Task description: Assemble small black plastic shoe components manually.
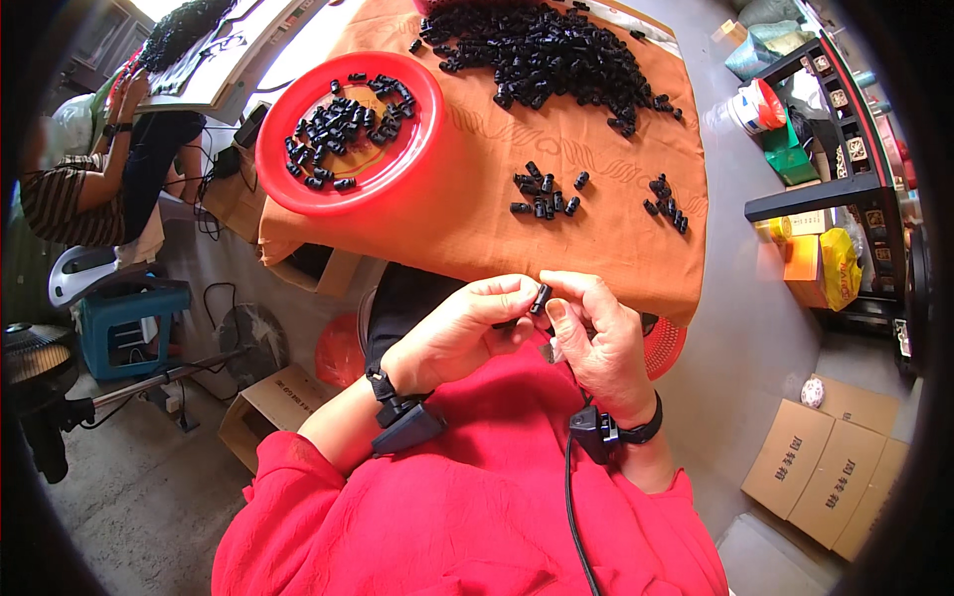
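A small black cylindrical plastic fitting (pixel 541 298) is held between both hands, just in front of the table's near edge. My left hand (pixel 462 323) pinches it from the left with thumb and forefinger. From the other side, my right hand (pixel 606 343) grips it between thumb and fingers. Its lower end is partly hidden by the fingertips. Similar black fittings (pixel 545 191) lie loose on the orange cloth (pixel 477 233) ahead of my hands, with a smaller cluster (pixel 666 204) to their right.
A red plastic basin (pixel 427 129) at the table's left holds several fittings. A large black heap (pixel 556 60) covers the far side. A co-worker (pixel 84 189) sits at another table on the left. Shelving (pixel 815 204) and cardboard boxes (pixel 830 462) stand on the right.
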Motion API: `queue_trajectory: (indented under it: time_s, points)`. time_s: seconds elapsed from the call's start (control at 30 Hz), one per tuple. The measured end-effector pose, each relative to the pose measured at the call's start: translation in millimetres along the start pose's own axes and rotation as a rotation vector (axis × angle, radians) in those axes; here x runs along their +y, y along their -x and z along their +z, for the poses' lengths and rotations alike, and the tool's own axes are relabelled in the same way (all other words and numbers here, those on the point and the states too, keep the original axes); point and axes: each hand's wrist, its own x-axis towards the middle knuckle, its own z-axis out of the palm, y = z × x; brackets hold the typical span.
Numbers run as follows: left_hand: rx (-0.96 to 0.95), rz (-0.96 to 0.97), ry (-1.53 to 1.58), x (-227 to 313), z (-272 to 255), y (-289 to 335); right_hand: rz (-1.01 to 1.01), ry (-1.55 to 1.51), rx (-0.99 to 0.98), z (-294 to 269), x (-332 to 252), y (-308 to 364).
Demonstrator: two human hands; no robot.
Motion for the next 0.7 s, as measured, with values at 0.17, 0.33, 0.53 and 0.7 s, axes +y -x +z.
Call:
queue_trajectory:
  time_s: [0.17,0.33,0.53,0.7]
  points:
    - [-0.034,-0.072,-0.052,2.5,-2.9,0.9,0.067,-0.118,0.003,1.2,-2.1,-1.3]
    - [0.034,-0.013,-0.104,1.3,3.1,1.9,0.122,-0.032,-0.038,0.2,0.7,-1.5]
    - [-0.025,-0.008,-0.109,-0.6,-3.9,3.0,0.12,-0.116,-0.013,-1.7,-7.2,-3.6]
    - [0.013,0.011,-0.132,1.0,0.0,4.2,0.115,-0.109,-0.044,-2.6,-4.3,-2.4]
